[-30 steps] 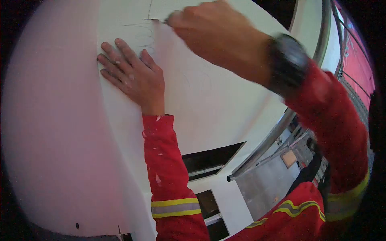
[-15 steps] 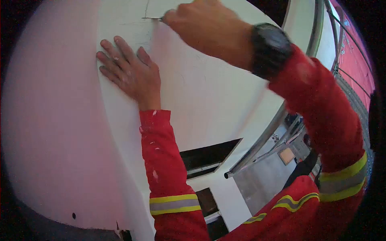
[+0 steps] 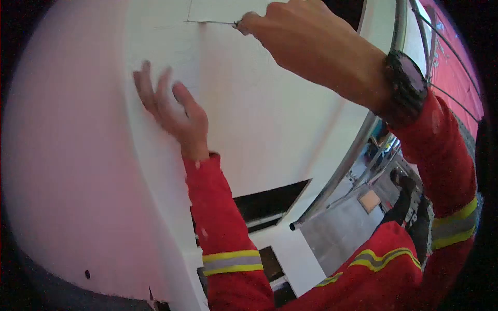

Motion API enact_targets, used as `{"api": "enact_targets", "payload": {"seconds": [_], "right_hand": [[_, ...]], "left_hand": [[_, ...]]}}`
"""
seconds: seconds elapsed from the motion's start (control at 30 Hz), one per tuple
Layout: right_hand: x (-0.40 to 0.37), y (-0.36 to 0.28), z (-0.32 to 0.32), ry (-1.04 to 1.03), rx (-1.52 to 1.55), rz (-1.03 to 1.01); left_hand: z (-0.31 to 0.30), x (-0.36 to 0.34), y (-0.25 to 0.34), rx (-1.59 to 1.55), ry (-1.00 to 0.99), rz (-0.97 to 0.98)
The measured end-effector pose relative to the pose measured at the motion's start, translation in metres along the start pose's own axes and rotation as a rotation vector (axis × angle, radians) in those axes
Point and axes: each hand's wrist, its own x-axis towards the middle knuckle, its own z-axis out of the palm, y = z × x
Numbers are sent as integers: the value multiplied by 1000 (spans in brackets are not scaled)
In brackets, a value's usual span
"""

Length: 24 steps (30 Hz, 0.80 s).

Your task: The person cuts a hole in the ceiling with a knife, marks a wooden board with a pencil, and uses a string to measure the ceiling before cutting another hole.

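Note:
My right hand (image 3: 290,31), with a dark watch (image 3: 407,80) on its wrist, is closed at the upper middle of the white wall (image 3: 259,114). Its fingertips pinch a small dark tool, too small to make out, at the right end of a thin dark line (image 3: 215,22) on the wall. Another thin line rises from the left part of that one. Lower left, my left hand (image 3: 176,109) has its fingers apart and blurred, with nothing in it. Both arms wear red sleeves with yellow and grey bands.
A pinkish wall surface (image 3: 78,145) fills the left. Below are a dark rectangular opening (image 3: 270,202) and white ledges. Metal poles (image 3: 332,184) run down the right, beside a red sheet (image 3: 456,67). My legs and a grey floor (image 3: 337,233) show far below.
My right hand has moved right, and the dark line now reaches further right. My left hand, flat on the wall before, has lifted off and dropped slightly with its fingers curling.

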Motion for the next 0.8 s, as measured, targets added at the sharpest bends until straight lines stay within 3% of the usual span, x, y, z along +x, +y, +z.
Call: {"api": "enact_targets", "payload": {"seconds": [0.07,0.17,0.23,0.33,0.47,0.53,0.63,0.7,0.8], "right_hand": [[12,1,7,12,-13,26],[23,5,18,253,-30,-84],[24,2,19,208,-114,-65],[-15,3,-4,105,10,-72],[26,6,30,158,45,-41],[59,-5,34,107,57,114],[32,-4,16,37,-178,34],[-6,-2,0,46,-179,18],[11,-12,19,106,-50,83]], "left_hand": [[-21,3,31,-272,18,27],[-57,28,93,-692,-7,45],[-86,35,130,-919,-137,26],[-119,30,170,-1130,-376,-47],[-142,17,202,-1224,-582,-148],[-144,12,211,-1228,-645,-174],[-149,6,218,-1229,-703,-194],[-151,5,217,-1207,-722,-199],[-155,3,218,-1201,-763,-182]]}}
